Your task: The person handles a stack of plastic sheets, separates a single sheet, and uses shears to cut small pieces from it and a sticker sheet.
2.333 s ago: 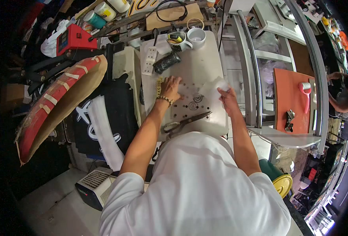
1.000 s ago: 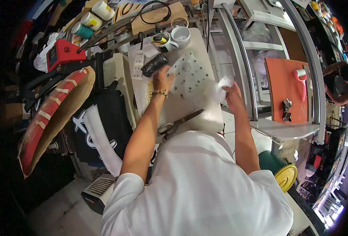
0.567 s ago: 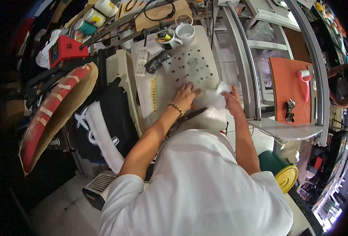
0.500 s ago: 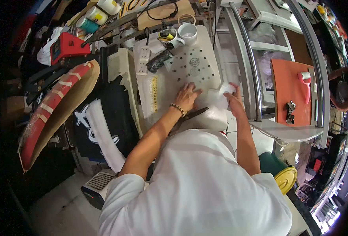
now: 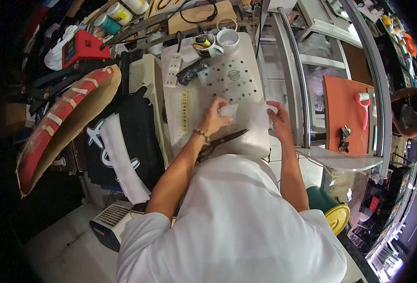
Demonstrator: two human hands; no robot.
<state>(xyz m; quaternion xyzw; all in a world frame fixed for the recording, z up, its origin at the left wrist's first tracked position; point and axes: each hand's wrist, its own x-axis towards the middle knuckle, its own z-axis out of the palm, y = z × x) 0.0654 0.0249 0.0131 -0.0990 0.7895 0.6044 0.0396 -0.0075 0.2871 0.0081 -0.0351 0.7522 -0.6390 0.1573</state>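
Note:
My left hand (image 5: 215, 118), with a beaded bracelet at the wrist, pinches a small white translucent piece (image 5: 229, 111) above the pale work table (image 5: 199, 134). Over the table's right edge, my right hand (image 5: 280, 120) has its thumb and forefinger bent around the edge of a thin translucent sheet (image 5: 260, 112), which is faint against the table. Dark scissors (image 5: 225, 138) lie between my torso and my hands. Beyond the hands is a clear sheet with black dots (image 5: 229, 80). A transparent strip with yellow and black CHIROPRACTIC lettering (image 5: 186, 111) lies to the left.
Two mugs (image 5: 228, 41), a power strip (image 5: 172, 70) and a black wrapped bundle (image 5: 192, 71) stand toward the back. Folded black fabric (image 5: 145, 137) is at left, near a red curved form (image 5: 62, 113). A metal-railed frame (image 5: 299, 70) rises at right. Another person (image 5: 409, 113) is far right.
My hands have moved apart from the crumpled translucent sheet. The left hand has lifted off the table with a small white piece in its fingers. The scissors show more fully.

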